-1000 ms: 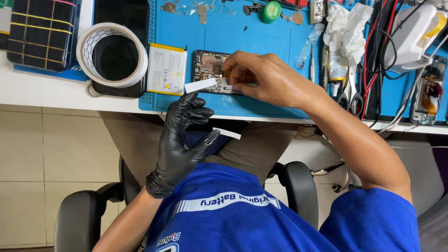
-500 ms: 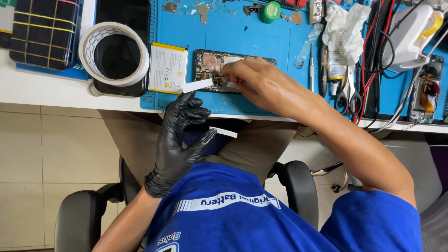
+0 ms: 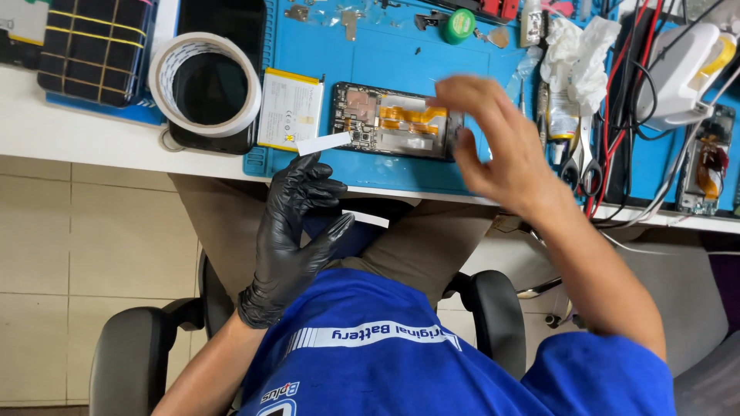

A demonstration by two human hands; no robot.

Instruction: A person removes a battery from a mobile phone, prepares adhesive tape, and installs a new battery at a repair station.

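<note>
Head view. One opened phone (image 3: 391, 122), rectangular, lay back-off on the blue mat (image 3: 401, 58) upon the white table (image 3: 69, 135), its copper and orange inner parts exposed. One flat white battery (image 3: 290, 109) with yellow edges lay just left of it. One white paper strip (image 3: 324, 143) rested across the phone's lower left corner. One roll of white tape (image 3: 206, 83) sat further left. The left hand (image 3: 293, 231), in one glossy black glove, hung below the table edge, grip loosely spread, holding nothing visible. The bare right hand (image 3: 493, 146) was blurred above the phone's right end, fingers apart, grip empty. One pair of scissors (image 3: 580, 166) lay at right.
</note>
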